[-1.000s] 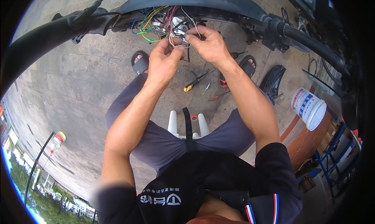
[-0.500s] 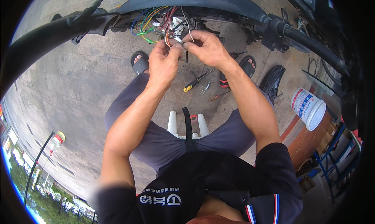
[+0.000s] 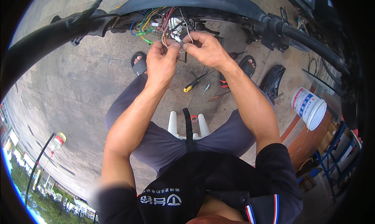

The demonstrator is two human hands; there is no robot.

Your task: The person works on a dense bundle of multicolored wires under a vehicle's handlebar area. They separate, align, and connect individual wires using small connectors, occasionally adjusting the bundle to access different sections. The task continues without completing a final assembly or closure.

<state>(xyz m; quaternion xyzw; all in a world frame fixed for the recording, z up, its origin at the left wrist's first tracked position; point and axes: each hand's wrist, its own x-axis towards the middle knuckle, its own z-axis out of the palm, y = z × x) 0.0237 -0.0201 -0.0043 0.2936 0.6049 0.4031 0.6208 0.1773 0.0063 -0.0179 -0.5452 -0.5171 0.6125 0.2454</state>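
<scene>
A bundle of red, yellow, blue and other wires (image 3: 168, 13) hangs from the underside of a dark grey panel (image 3: 193, 0), with small green sleeves (image 3: 140, 33) on some. My left hand (image 3: 163, 61) grips orange and white wires at a small white connector (image 3: 176, 38), its fingertips closed round them. My right hand (image 3: 204, 51) pinches that connector from the right, thumb and forefinger tips close to my left thumb. A thin pale wire (image 3: 187, 22) runs down to my right fingers. The fine detail between my fingertips is too small to make out.
On the paving lie a yellow-handled screwdriver (image 3: 191, 84), small metal tools (image 3: 206, 87) and a red ring, perhaps tape (image 3: 194, 118). I sit on a white stool (image 3: 172, 121). A white bucket (image 3: 306, 106) stands at right. Black tubes (image 3: 47, 40) arch overhead on both sides.
Both hands have shifted slightly left and down with the connector, and their fingertips have come closer together. The surroundings are unchanged.
</scene>
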